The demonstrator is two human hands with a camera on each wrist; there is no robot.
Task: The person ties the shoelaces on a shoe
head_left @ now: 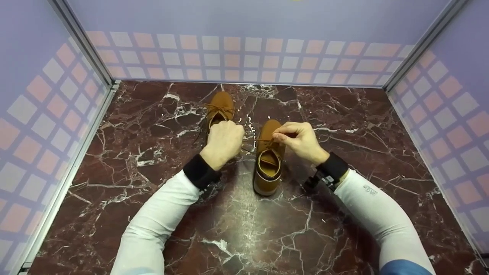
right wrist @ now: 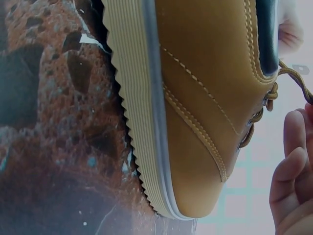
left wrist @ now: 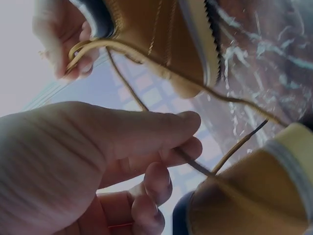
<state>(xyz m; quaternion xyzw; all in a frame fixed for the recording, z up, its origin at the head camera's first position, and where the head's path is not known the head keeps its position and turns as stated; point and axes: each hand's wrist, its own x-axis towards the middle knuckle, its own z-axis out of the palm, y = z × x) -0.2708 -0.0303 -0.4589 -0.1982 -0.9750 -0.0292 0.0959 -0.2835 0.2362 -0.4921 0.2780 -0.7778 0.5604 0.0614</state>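
Observation:
Two tan lace-up shoes with dark collars stand on the floor, toes pointing away. My left hand point(head_left: 224, 141) pinches a brown shoelace point(left wrist: 128, 87) between thumb and index finger, as the left wrist view shows. That lace stretches toward the right shoe point(head_left: 268, 183). My right hand point(head_left: 301, 142) is at this shoe's front right side, thumb and index finger pinching a looped part of the lace at the eyelets. In the right wrist view, the right shoe point(right wrist: 195, 161) shows its ridged pale sole. The left shoe point(head_left: 222, 100) sits farther forward, partly hidden behind my left hand, its lace lying across the front.
Dark red marbled floor point(head_left: 153, 214) extends around the shoes. A lilac back panel point(head_left: 259, 19) with pink and white squares rises beyond them. Similar panels stand at the left point(head_left: 23, 57) and right point(head_left: 473, 49), joined by grey metal corner posts.

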